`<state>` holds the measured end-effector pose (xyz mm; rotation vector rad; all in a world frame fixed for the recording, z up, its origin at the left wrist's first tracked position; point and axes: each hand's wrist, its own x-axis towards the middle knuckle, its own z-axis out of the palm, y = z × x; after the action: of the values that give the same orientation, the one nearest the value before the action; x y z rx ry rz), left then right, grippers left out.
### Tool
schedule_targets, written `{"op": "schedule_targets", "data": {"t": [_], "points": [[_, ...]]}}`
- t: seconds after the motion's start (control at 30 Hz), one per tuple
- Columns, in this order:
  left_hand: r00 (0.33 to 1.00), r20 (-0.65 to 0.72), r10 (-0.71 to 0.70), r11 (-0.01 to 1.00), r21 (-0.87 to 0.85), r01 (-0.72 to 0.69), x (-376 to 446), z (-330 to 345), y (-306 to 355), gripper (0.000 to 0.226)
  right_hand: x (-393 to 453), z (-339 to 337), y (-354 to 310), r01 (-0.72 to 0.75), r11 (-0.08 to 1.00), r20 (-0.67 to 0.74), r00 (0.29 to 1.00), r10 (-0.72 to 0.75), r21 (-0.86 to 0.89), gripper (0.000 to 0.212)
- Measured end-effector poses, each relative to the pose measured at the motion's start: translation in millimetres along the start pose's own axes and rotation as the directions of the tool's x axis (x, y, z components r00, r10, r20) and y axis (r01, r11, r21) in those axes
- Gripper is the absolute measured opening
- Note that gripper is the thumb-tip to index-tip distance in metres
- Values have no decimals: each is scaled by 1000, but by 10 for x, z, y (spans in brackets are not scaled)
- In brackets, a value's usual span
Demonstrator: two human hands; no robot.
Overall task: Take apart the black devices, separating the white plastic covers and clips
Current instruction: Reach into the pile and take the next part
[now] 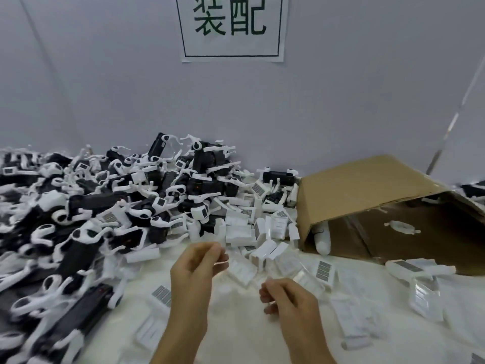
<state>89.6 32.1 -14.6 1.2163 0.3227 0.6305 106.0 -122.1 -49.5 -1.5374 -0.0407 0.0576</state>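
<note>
**Desk:** What's in front of you, biggest first?

**Me:** A white-covered table (236,324), and along its left edge and far side a big heap of black devices with white plastic clips (110,206). At the far right a brown cardboard box lying on its side (367,195), mouth open toward me. Between heap and box, a scatter of loose white plastic covers (265,232), some with barcode labels.

**Desk:** And the hands?

**Me:** Both raised over the middle of the table, near my edge, fingers curled. The left hand (196,269) is higher and nearer the heap, fingertips pinched. I think they nip a thin clear or white sliver, but blur hides it. The right hand (286,298) is loosely clenched; I cannot tell whether it holds anything.

**Desk:** Next device?

**Me:** My guess: the closest ones lie down and left of the left hand, long axes running roughly toward the far right corner. The left hand should reach.
</note>
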Motion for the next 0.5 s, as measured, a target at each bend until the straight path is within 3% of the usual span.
{"op": "schedule_targets", "data": {"t": [0.1, 0.23, 0.3, 0.4, 0.43, 0.5], "points": [[988, -47, 150, 975, 175, -140, 339, -4, 110, 20, 8, 11, 15, -3, 1000, 16, 1000, 3, 3, 28], [951, 103, 292, 822, 482, -305, 963, 170, 282, 32, 18, 16, 31, 16, 999, 19, 1000, -16, -39, 29], [916, 237, 323, 647, 651, -396, 1354, 269, 367, 39, 37, 23, 41, 15, 999, 21, 1000, -15, -32, 29], [903, 393, 176, 163, 893, -420, 1879, 362, 453, 54, 76, 36, 51, 12, 1000, 9, 1000, -12, -24, 30], [910, 399, 114, 74, 910, -409, 1970, 380, 463, 50, 84, 40, 65, 15, 1000, 1, 1000, -15, -19, 30], [898, 421, 127, 21, 904, -426, 2001, 430, 460, 29, 90, 39, 82, 32, 999, -12, 999, -32, -13, 32]]}}
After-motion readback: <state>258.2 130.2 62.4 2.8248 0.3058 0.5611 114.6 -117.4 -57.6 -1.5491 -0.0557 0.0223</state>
